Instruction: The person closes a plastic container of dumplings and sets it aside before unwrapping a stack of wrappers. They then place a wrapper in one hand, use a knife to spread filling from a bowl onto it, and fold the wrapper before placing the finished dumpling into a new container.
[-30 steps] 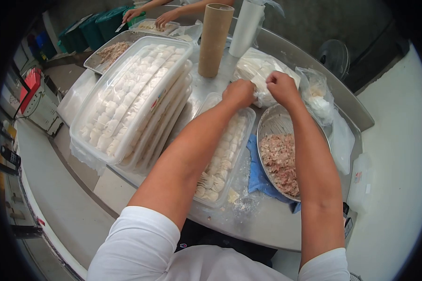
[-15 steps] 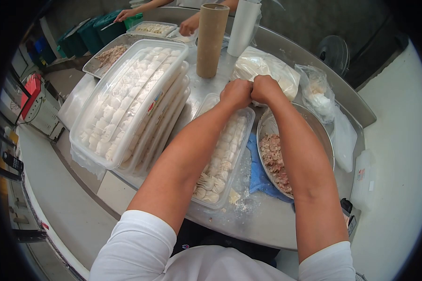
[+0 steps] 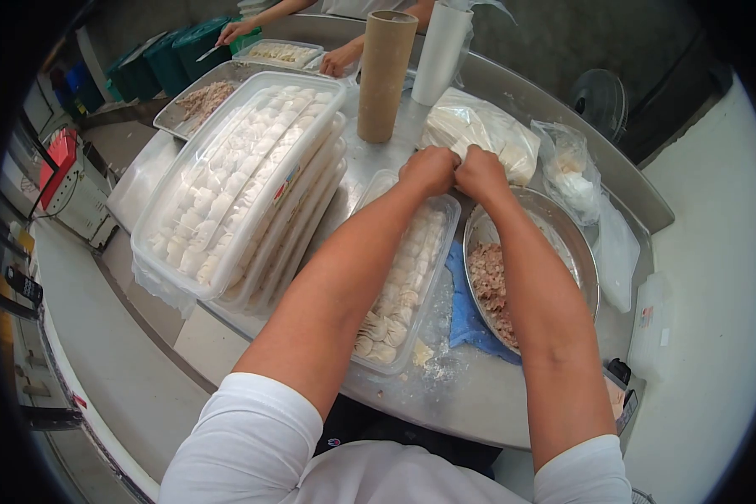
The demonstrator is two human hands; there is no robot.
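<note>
My left hand (image 3: pixel 431 170) and my right hand (image 3: pixel 482 173) are side by side with knuckles up, fingers curled in. Their fingertips are hidden, so what they pinch cannot be made out. Just beyond them lies a clear plastic bag (image 3: pixel 487 126) with pale contents. Below my hands and left forearm is a plastic tray (image 3: pixel 433 281) filled with rows of pleated white dumplings (image 3: pixel 386 329). Partly behind my right forearm, a round metal bowl (image 3: pixel 592 260) holds minced filling (image 3: pixel 489 281).
At left stands a stack of lidded dumpling trays (image 3: pixel 239 181). A cardboard tube (image 3: pixel 385 80) and a plastic roll (image 3: pixel 439 55) stand upright. Across the table, a co-worker's hands (image 3: pixel 342 59) are near another tray (image 3: pixel 281 54). A blue cloth (image 3: pixel 470 323) lies beside the bowl.
Both my hands have come slightly lower, staying close together. The co-worker's far-left hand has shifted right, and a pale flat tool now shows in it.
</note>
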